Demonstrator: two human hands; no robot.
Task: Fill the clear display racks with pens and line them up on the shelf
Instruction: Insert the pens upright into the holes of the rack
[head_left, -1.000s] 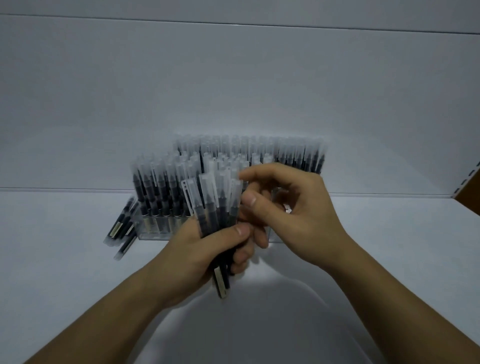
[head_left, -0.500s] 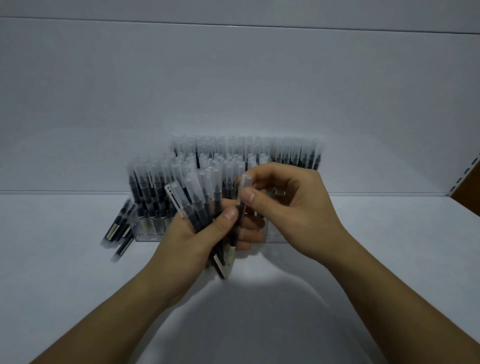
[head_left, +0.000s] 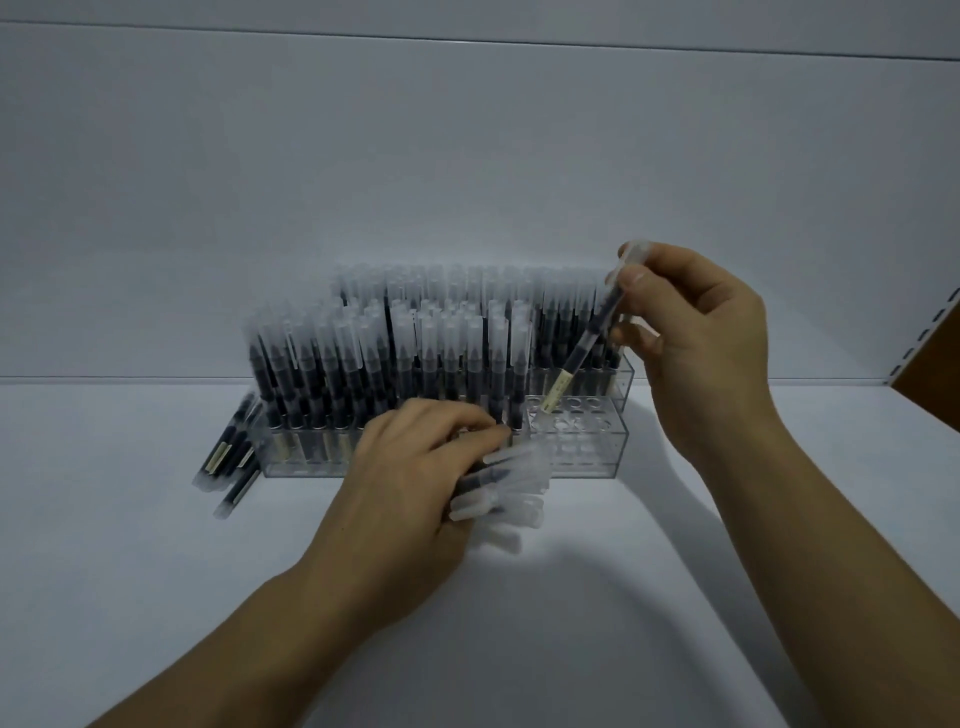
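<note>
A clear display rack (head_left: 582, 452) stands on the white shelf (head_left: 519, 597), most of its holes filled with upright black pens with frosted caps (head_left: 395, 358); several holes at its right end are empty. My right hand (head_left: 696, 343) pinches a single pen (head_left: 582, 348) near its cap, tilted, its lower tip just above the empty holes. My left hand (head_left: 415, 493) grips a bundle of pens (head_left: 504, 491), caps pointing right, low in front of the rack.
A few loose pens (head_left: 234, 457) lie on the shelf left of the rack. The white back wall (head_left: 467, 182) rises directly behind the rack. A brown upright with slots (head_left: 935, 353) stands at the far right edge.
My right hand drew one pen out of the bundle and carried it up and right over the rack's empty holes. My left hand lowered and turned the bundle sideways.
</note>
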